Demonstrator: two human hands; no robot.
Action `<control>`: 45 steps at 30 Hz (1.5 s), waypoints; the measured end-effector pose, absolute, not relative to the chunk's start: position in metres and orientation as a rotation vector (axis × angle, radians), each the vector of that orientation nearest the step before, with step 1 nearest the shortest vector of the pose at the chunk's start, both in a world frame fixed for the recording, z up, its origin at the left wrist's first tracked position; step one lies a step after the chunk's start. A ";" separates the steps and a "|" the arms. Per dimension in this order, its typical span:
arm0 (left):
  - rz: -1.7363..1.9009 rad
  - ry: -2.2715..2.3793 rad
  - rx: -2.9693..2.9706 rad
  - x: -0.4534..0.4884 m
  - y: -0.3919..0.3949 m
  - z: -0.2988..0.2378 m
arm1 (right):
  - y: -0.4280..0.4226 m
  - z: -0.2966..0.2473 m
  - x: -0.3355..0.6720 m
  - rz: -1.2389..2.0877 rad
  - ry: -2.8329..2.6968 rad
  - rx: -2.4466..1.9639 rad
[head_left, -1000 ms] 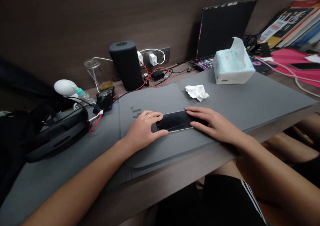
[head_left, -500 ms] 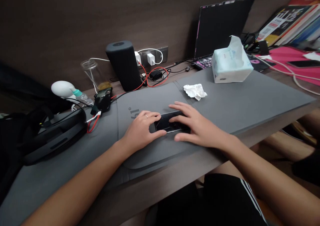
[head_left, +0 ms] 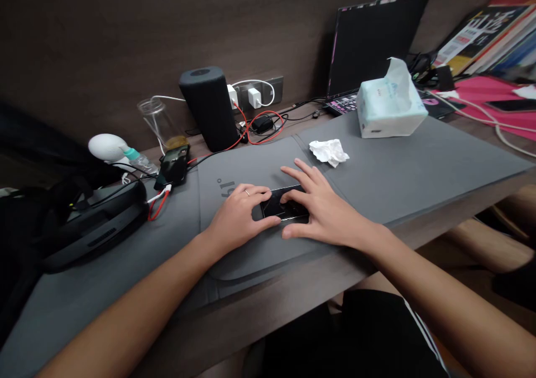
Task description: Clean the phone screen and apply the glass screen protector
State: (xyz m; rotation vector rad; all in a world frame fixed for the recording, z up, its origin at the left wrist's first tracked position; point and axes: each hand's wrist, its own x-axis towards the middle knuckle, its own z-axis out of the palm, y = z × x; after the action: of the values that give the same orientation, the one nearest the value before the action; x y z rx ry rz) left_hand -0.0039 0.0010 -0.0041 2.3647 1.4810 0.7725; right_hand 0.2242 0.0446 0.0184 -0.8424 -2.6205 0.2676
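Note:
A dark smartphone point(head_left: 274, 206) lies flat on the grey desk mat, its screen facing up. My left hand point(head_left: 234, 213) grips its left end, thumb along the near edge and fingers along the far edge; a ring shows on one finger. Over the phone's right end is my right hand point(head_left: 324, 207), fingers spread and holding nothing. Its index fingertip is at the screen, though I cannot tell whether it presses. The right hand hides the phone's right end. Behind that hand rests a crumpled white tissue point(head_left: 329, 152).
A tissue pack point(head_left: 391, 107) stands before an open laptop point(head_left: 377, 43). Left of centre are a black cylindrical speaker point(head_left: 209, 110), a glass point(head_left: 161, 124), a second phone point(head_left: 173, 166) on a cable and a black headset point(head_left: 100, 227). Books point(head_left: 486, 32) lean at the far right.
My right hand has shifted slightly left over the phone, its upper fingers lifted and spread wider. My left hand keeps its hold on the phone.

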 end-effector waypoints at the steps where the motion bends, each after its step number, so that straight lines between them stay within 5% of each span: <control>1: 0.771 1.484 2.361 -0.004 0.001 -0.004 | 0.045 0.019 0.227 0.271 -2.613 -0.854; 30: 0.792 1.483 2.355 -0.004 0.001 -0.006 | 0.073 0.024 0.303 0.356 -2.336 -1.052; 45: 0.767 1.482 2.312 -0.003 0.000 -0.001 | 0.165 0.018 0.281 0.027 -2.530 -1.279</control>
State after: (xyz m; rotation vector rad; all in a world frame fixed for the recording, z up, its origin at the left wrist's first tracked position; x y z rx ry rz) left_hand -0.0026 0.0004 -0.0013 2.3122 1.4819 0.7673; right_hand 0.2813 0.1650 0.0176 -1.2790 -2.5301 0.0268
